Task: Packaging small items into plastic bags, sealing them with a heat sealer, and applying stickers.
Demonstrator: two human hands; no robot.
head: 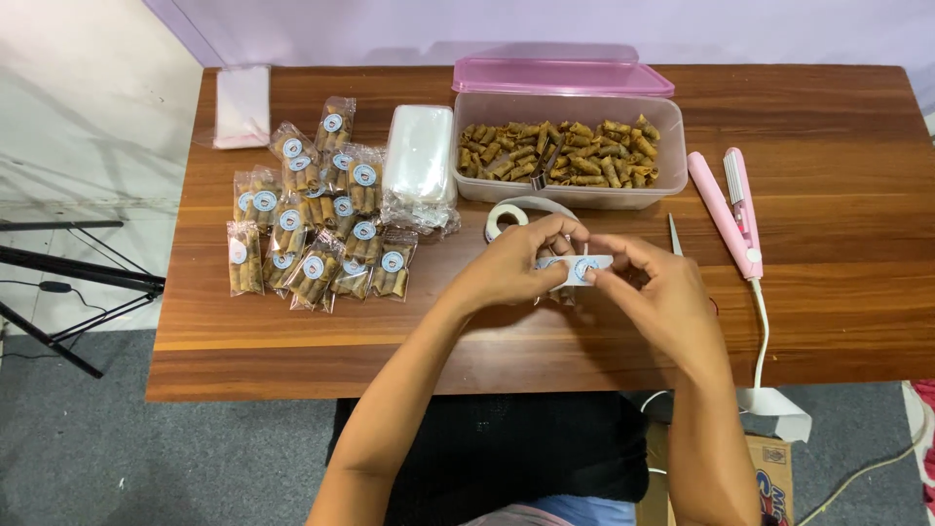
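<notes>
Grip: left hand (514, 261) and right hand (651, 284) meet over the tabletop's near middle, fingertips of both pinched on a short white backing strip of round blue-and-white stickers (575, 267).
Under the grip: something small shows beneath the strip; too hidden to name.
Just beyond the grip: white roll of sticker tape (514, 211); past it, a clear plastic box of loose brown rolled snacks (557, 152), its pink lid (562, 77) propped behind.
Left of the grip: stack of empty clear pouches (421, 156); further left, a pile of sealed, stickered snack pouches (317, 219).
Right of the grip: pink handheld heat sealer (729, 209), lying untouched.
Progress: judging by the pile, many pouches are finished; the box remains largely full, so much remains.
Surface: brown wooden tabletop (828, 321).
</notes>
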